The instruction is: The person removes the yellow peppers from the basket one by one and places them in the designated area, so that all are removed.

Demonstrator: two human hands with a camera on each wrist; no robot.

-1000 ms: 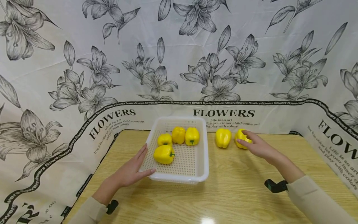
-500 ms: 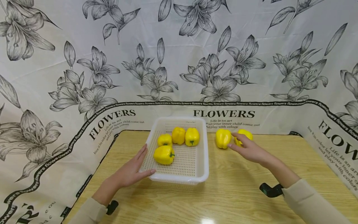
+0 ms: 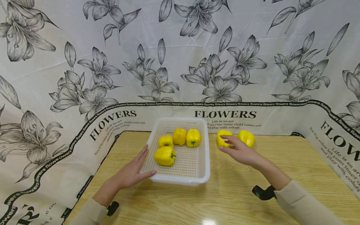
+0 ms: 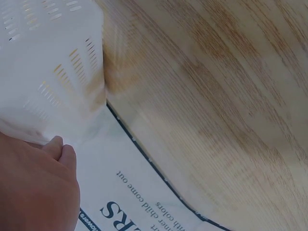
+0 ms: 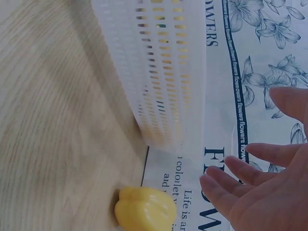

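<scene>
A floral-printed cloth (image 3: 247,18) forms the backdrop, cut off at the top and sides of the head view. Below it lies a wood-grain table (image 3: 230,200), its near edge out of frame. The white perforated plastic basket (image 3: 207,156) stands on it, as it did a second ago; the left wrist view catches only one corner

Two beige sleeves (image 3: 305,200) (image 3: 88,212) run out of the frame, a dark device (image 3: 263,192) jutting by the right wrist. The person's left hand (image 3: 130,172) lies along the basket's left side, thumb and fingers extended and apart, touching it; some fingertips are hidden in the head view. The right hand (image 3: 243,153) has moved leftward, from the farther bell pepper to the one nearer the basket. Its fingers are loosely spread around nothing, and the right wrist view shows them clear of the pepper there

Six yellow bell peppers are in view. Four are in the basket, unmoved: one lying at the front (image 3: 164,155), one partly hidden behind it (image 3: 166,140), and two side by side at the back (image 3: 179,136) (image 3: 193,137). On the table to the right, the nearer pepper (image 3: 224,133) is partly covered by the right hand, while the farther pepper (image 3: 246,138) is now uncovered

The cloth's lettering reads "FLOWERS" and, smaller, "Life is an art", with tiny "flowers" repeated along the black band (image 3: 180,103)
</scene>
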